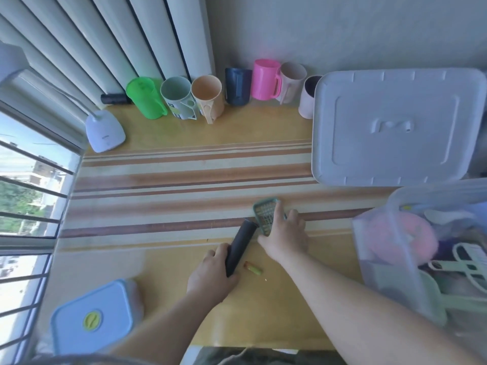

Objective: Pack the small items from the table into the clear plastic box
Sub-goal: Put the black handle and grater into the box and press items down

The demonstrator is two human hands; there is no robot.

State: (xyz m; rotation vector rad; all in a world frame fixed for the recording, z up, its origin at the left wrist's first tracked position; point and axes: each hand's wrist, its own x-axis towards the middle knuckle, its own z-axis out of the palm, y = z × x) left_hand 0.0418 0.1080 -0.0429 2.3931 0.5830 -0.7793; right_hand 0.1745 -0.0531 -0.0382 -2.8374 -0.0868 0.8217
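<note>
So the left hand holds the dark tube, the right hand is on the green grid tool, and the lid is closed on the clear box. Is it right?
Not quite. The head view shows the lid lying on the table behind the clear box, which is open. The left hand does hold the dark tube; the right hand is on the green grid tool.

You are sitting in a home, at a yellow table (pixel 158 259) with a striped cloth (pixel 184 180) lying on it, right beside a window (pixel 26 193) with bars that is showing trees and buildings outside. Plastic cups (pixel 208 97) in many colours are standing in a row along the wall, and a small white desk lamp (pixel 105 133) is sitting near the long blinds (pixel 105 43). A lunch box with a blue lid (pixel 92 317) is resting on the table corner.
</note>
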